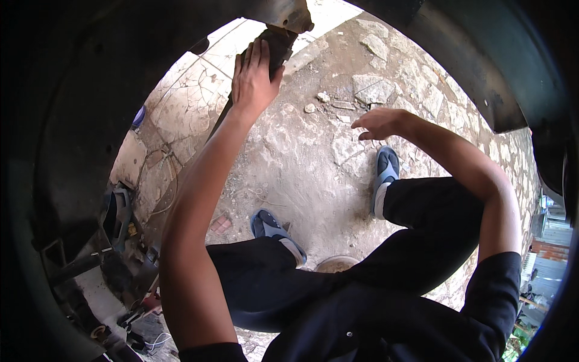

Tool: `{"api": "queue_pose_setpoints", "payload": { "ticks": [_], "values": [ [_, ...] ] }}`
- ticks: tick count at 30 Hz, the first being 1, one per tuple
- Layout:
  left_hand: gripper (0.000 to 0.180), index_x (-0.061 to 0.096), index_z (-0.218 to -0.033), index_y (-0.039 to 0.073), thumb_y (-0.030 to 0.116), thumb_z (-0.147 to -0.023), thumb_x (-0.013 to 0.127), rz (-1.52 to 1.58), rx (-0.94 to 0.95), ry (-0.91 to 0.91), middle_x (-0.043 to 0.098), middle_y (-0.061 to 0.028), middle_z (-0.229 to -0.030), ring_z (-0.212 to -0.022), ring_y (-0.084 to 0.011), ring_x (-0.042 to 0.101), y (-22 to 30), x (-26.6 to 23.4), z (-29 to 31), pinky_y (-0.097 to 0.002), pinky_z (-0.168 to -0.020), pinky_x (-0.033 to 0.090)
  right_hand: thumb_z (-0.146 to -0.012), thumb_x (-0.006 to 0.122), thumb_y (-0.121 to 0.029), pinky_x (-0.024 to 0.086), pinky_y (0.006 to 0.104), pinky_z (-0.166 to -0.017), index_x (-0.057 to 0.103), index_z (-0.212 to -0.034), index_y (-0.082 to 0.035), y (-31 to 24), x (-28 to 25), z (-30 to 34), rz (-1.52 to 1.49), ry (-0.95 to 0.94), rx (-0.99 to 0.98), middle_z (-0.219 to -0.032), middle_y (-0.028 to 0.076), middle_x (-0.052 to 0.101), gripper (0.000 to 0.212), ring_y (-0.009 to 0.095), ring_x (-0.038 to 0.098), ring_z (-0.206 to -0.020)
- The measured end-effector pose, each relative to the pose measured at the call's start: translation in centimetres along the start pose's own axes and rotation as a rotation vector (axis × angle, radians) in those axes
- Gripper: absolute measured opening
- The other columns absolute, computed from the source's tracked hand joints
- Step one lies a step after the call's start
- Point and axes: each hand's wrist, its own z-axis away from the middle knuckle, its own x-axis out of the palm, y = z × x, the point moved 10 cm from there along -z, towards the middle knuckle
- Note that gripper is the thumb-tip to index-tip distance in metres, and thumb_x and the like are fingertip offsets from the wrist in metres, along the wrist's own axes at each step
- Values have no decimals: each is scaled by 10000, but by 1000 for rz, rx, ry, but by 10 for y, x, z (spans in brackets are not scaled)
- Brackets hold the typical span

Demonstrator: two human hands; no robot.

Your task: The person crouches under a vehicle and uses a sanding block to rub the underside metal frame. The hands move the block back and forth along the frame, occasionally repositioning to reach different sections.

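My left hand (253,78) is raised at the upper middle. Its fingers lie stretched along a dark, long metal part (278,48), with the thumb apart at the right side. Just above it hangs a worn metal bracket (291,17) with a bolt-like knob at its right end. The lower length of the dark part runs down behind my left wrist and forearm. To the right, my right hand (381,123) hovers over the stony ground, apart from anything. Its fingers point left, loosely spread, and nothing shows in them.
Large dark curved panels (476,66) frame the view above and at both sides. Loose stones (374,90) lie on the rough ground. Cables and black mechanical parts (117,217) crowd the lower left. My sandalled feet (386,166) stand apart, with a round-rimmed object (336,263) between my legs.
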Motion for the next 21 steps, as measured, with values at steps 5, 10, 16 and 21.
{"api": "queue_pose_setpoints", "payload": {
  "ticks": [5,10,16,21],
  "values": [
    [723,403,-1394,-88,346,-875,659,3,125,98,419,-269,-1444,-1376,-360,391,30,-8,11,-505,-1151,289,-946,560,-432,437,453,-1034,507,-1382,-109,-5,2,1,-20,12,-12,-1299,169,595,545,342,545,-1229],
    [729,378,-1411,-85,328,-881,661,23,41,35,392,-265,-1464,-1375,-370,377,14,-6,2,-520,-1149,269,-939,569,-417,440,456,-1026,526,-1366,-113,-2,4,3,-27,26,14,-1297,170,598,526,349,546,-1228],
    [761,367,-1428,-69,378,-880,649,-20,42,5,386,-226,-1485,-1397,-340,359,1,-10,-3,-537,-1161,235,-934,576,-416,455,460,-1005,532,-1362,-121,1,4,3,-57,14,25,-1266,168,615,522,353,564,-1199],
    [796,337,-1433,-95,414,-894,626,-45,144,-63,345,-256,-1500,-1408,-350,337,27,-6,9,-507,-1177,230,-936,576,-424,454,460,-1012,527,-1372,-141,-1,7,2,-48,28,15,-1262,152,620,522,344,568,-1195]
  ]
}}
